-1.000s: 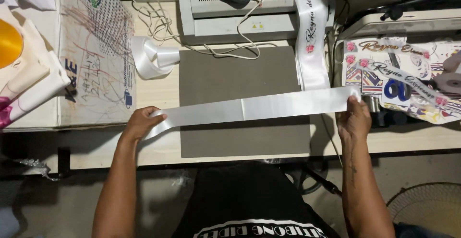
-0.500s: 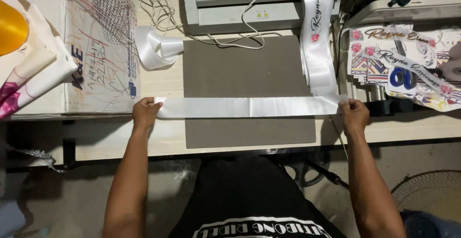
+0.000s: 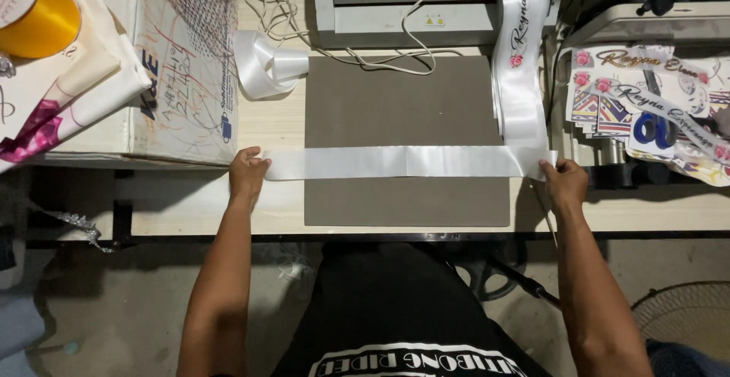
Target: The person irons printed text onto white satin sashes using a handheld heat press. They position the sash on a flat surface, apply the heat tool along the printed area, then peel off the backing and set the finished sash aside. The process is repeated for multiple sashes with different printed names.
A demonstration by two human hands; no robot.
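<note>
A long white satin ribbon [image 3: 403,162] lies flat and level across the grey mat [image 3: 407,103] on the wooden table. My left hand [image 3: 247,173] pinches its left end, just left of the mat. My right hand [image 3: 563,181] pinches its right end past the mat's right edge. The ribbon is stretched straight between the two hands. A second white ribbon with dark script and small pink flowers [image 3: 519,58] runs down from the top and crosses the plain ribbon's right end.
A grey laminator-like machine [image 3: 411,1] with cables stands behind the mat. A loose coil of white ribbon [image 3: 266,61] lies beside a scribbled cardboard box [image 3: 182,58]. A yellow ribbon spool [image 3: 38,16] sits top left. Printed sashes [image 3: 654,96] pile at the right. A fan [image 3: 684,320] stands below.
The ribbon was held slanted above the mat; both hands lowered and levelled it, and it now lies flat and taut across the mat.
</note>
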